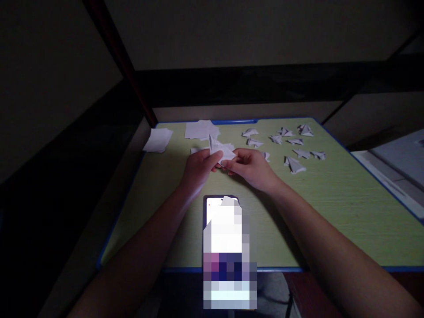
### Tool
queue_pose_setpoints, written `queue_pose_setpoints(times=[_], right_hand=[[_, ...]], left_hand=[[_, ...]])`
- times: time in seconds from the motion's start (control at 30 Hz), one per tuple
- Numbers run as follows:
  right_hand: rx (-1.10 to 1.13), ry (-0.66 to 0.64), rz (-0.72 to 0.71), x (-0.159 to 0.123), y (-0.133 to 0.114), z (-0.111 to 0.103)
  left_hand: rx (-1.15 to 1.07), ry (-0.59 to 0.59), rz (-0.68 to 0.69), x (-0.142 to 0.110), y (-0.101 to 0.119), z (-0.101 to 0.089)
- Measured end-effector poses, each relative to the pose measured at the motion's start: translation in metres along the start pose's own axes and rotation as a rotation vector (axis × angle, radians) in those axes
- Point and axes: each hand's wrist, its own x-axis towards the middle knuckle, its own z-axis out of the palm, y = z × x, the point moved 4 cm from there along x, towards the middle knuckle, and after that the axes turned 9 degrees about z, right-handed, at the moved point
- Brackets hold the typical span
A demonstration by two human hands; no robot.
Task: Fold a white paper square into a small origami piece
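Observation:
Both my hands meet over the middle of a pale green table [331, 207] and pinch one partly folded white paper piece [221, 150]. My left hand [198, 168] grips its left side with closed fingers. My right hand [250, 167] holds its right side, fingers curled around it. Several finished folded paper shapes [293, 164] lie scattered to the right of my right hand. A lit phone [222, 229] lies flat on the table between my forearms, its screen blurred.
Flat white paper sheets [200, 129] are stacked at the table's far side, and another small stack [158, 140] hangs over the far left corner. A blue rim [232, 121] edges the table. A dark frame and wall stand behind; the room is dim.

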Motion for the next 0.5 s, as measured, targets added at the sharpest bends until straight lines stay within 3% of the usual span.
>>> queue_pose_setpoints(times=[0.23,0.5], right_hand=[[0.137,0.002,0.0,-0.001,-0.007,-0.008],[0.109,0.053,0.011,-0.001,-0.013,-0.011]], left_hand=[[-0.052,0.038,-0.012,-0.002,0.005,-0.002],[-0.045,0.035,-0.012,-0.003,0.005,-0.002]])
